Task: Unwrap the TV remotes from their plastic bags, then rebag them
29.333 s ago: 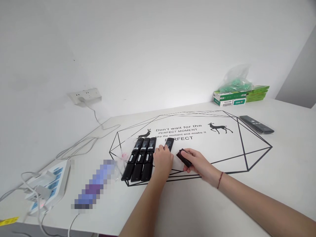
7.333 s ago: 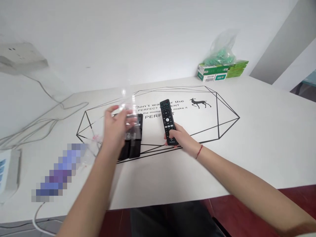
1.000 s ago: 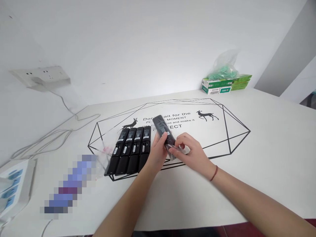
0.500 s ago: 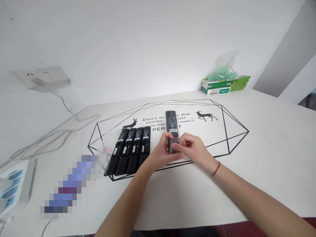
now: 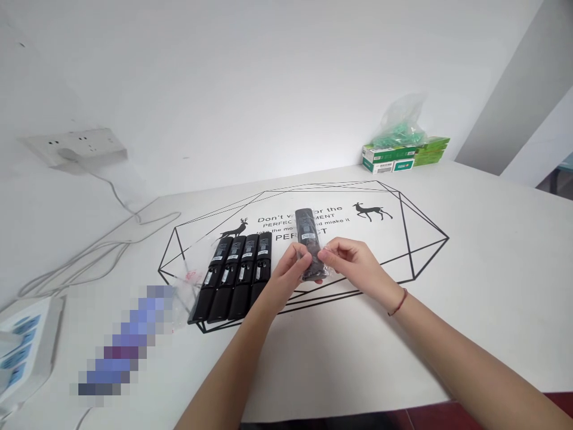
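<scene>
Both hands hold one black remote control (image 5: 308,239) just above the white table (image 5: 470,286), back side up with a small label showing. My left hand (image 5: 293,269) pinches its left edge. My right hand (image 5: 347,260) pinches the right edge near the lower end, where a clear plastic sleeve wraps the remote. To the left, several black remotes (image 5: 235,278) lie side by side, label side up, inside the black line drawing printed on the table.
A crumpled clear plastic bag (image 5: 190,280) lies left of the row of remotes. Green boxes with a green-filled plastic bag (image 5: 403,149) stand at the back right. A power strip (image 5: 22,352) and white cables (image 5: 98,251) occupy the left side; a wall socket (image 5: 76,146) hangs above.
The held remote turned from slanting left to pointing straight away. My right hand shifted from under its lower end to its right edge. Earlier, the row grew by one remote.
</scene>
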Tool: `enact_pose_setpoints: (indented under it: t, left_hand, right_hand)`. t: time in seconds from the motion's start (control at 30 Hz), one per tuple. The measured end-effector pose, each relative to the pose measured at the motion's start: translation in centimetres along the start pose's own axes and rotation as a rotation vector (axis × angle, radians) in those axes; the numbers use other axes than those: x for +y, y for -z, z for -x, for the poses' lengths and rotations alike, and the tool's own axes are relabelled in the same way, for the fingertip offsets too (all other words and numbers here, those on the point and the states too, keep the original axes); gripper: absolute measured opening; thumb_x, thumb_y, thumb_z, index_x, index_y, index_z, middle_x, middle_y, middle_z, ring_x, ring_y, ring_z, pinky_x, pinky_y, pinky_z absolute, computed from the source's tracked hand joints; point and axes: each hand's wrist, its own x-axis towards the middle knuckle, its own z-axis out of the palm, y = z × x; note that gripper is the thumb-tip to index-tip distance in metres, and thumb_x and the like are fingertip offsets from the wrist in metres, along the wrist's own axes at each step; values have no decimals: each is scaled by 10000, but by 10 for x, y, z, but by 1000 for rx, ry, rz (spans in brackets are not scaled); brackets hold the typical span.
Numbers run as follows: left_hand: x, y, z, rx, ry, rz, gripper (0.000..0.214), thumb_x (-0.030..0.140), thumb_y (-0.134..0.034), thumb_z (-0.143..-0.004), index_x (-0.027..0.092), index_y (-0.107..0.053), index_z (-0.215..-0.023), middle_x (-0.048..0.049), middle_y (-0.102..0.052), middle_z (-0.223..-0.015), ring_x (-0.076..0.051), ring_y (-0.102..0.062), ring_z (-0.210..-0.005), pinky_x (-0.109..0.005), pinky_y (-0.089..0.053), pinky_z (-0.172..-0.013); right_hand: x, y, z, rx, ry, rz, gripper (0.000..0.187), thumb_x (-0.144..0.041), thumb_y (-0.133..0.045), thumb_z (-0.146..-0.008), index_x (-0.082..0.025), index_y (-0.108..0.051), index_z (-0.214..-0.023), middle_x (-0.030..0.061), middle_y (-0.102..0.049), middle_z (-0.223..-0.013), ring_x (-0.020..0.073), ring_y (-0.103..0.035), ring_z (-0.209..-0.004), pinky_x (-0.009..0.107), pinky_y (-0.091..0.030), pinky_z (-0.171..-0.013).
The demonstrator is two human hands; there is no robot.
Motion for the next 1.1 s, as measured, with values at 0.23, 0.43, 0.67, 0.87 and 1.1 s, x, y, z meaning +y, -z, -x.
enact_pose_setpoints:
  t: [0.23,0.43,0.67,0.87,1.1]
  left_hand:
    - [-8,-3,-1,139,-59,49,232,271,-702,-726,240,-520,-866,36,-571,-725,-94,-514,-622,-222,-440,-629]
    - [-7,-11,0,153,-84,55,650,224,-608,-737,299,-319,-1314,21,-637,-894,-141,-582,-750,-299,-470,-723]
    - [-17,-3,-1,68,-64,-58,747,194,-520,-783,314,-163,-1428,-14,-629,-1097,-158,-598,-895,-335,-473,-797]
    - [-20,-3,-1,48,-71,-120,842,289,-632,-772,322,-122,-1441,-41,-629,-1095,-148,-609,-801,-308,-484,-725]
    - [-24,-1,0,-27,-149,-196,813,294,-597,-832,327,-75,-1455,-73,-575,-1175,-137,-580,-826,-313,-474,-755]
  right_hand:
    - [4,-2,0,48,-50,46,379,-475,-598,-799,-201,-429,-600,-43,-399,-563,106,-340,-536,254,-258,-503]
    - [9,-4,2,66,-85,35,370,-434,-629,-778,-209,-377,-626,-61,-363,-582,98,-351,-531,243,-283,-506]
    - [8,-5,1,73,-131,39,248,-356,-615,-780,-211,-435,-689,-51,-487,-606,112,-481,-537,252,-382,-535]
    - [7,-5,0,83,-145,29,232,-329,-612,-773,-211,-430,-690,-54,-505,-598,110,-493,-530,247,-397,-535]
    - [8,-7,1,107,-165,25,266,-328,-615,-762,-214,-401,-655,-59,-513,-538,118,-509,-518,246,-397,-536]
